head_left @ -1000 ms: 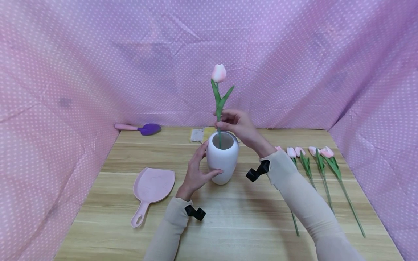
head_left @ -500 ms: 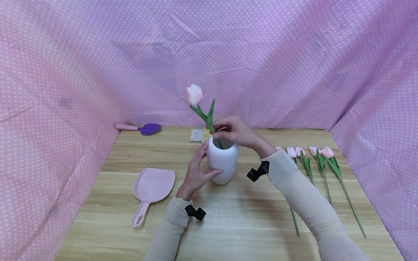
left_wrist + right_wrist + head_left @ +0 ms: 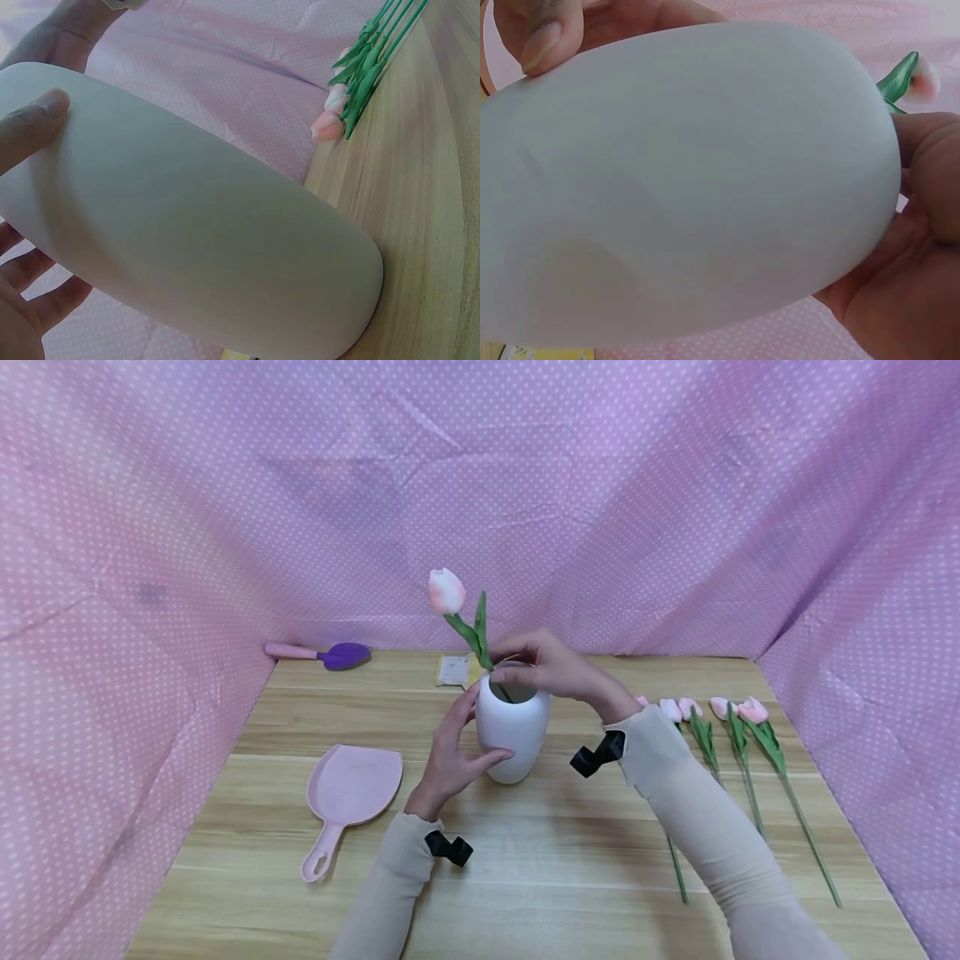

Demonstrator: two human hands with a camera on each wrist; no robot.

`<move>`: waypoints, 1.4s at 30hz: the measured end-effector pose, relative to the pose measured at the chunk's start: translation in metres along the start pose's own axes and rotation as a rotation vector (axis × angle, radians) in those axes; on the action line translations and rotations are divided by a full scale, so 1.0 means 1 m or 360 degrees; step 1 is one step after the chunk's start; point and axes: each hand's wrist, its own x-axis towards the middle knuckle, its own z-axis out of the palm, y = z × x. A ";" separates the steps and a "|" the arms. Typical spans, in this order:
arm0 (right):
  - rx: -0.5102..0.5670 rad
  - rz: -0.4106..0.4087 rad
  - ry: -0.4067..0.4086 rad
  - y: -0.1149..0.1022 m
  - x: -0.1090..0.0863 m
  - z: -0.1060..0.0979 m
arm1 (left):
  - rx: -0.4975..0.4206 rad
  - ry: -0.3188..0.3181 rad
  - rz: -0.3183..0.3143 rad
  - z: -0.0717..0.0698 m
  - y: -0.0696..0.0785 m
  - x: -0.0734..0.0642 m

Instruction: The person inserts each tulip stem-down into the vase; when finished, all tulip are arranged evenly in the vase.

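Observation:
A white vase (image 3: 513, 739) stands upright on the wooden table, and its smooth side fills much of both wrist views. My left hand (image 3: 452, 756) grips it from the left, thumb across the front and fingers around the far side. Over the rim, my right hand (image 3: 543, 668) pinches the stem of a pale pink tulip (image 3: 447, 592) at the vase's mouth. The tulip leans left, its green leaves (image 3: 476, 631) above the rim and its lower stem inside the vase. In the right wrist view the tulip's leaf (image 3: 900, 79) shows behind the vase.
Several pink tulips (image 3: 752, 710) lie on the right of the table, partly behind the right sleeve. A pink dustpan-shaped scoop (image 3: 352, 785) lies at left. A purple trowel (image 3: 343, 657) and a small yellow-edged packet (image 3: 453, 671) lie along the back, before a pink dotted cloth.
The right hand has moved down toward the rim with the tulip, whose head has tipped left and dropped lower. The left hand and vase have stayed in place.

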 end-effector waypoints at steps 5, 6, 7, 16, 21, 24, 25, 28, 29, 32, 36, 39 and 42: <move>0.0001 -0.0005 0.0037 -0.001 0.000 0.001 | 0.0009 -0.0005 -0.0009 0.000 0.001 0.000; -0.0007 -0.0009 0.0041 -0.001 0.000 0.001 | 0.0012 -0.0007 -0.0011 -0.001 0.001 0.000; -0.0014 -0.0010 0.0044 -0.001 0.000 0.001 | 0.0013 -0.0010 -0.0013 -0.001 0.002 0.000; -0.0017 -0.0002 0.0021 0.000 -0.001 -0.001 | 0.0019 -0.0024 -0.0021 -0.002 0.002 0.000; 0.0025 0.0006 0.0009 0.002 -0.002 -0.002 | 0.0027 -0.0017 -0.0016 -0.002 0.001 0.000; 0.0023 0.0009 0.0009 0.002 -0.003 -0.002 | 0.0025 -0.0016 -0.0020 -0.002 0.000 0.000; 0.0016 0.0017 0.0012 0.002 -0.003 -0.002 | 0.0024 -0.0017 -0.0023 -0.002 0.000 0.000; -0.0003 0.0052 0.0020 0.001 -0.004 -0.002 | 0.0012 -0.0026 -0.0038 -0.002 0.001 0.000; -0.0001 0.0063 0.0021 0.001 -0.004 -0.002 | 0.0009 -0.0029 -0.0045 -0.002 0.001 0.000; -0.0013 0.0071 0.0025 0.000 -0.004 -0.002 | 0.0002 -0.0032 -0.0060 -0.002 0.002 0.000; -0.0025 0.0068 0.0021 0.001 -0.004 -0.001 | -0.0007 -0.0031 -0.0074 -0.002 0.002 0.000; -0.0014 0.0080 0.0030 0.001 -0.004 -0.001 | -0.0015 -0.0035 -0.0082 -0.002 0.002 0.000; 0.0002 0.0088 0.0048 0.003 -0.005 -0.002 | -0.0019 -0.0040 -0.0085 -0.002 0.003 0.000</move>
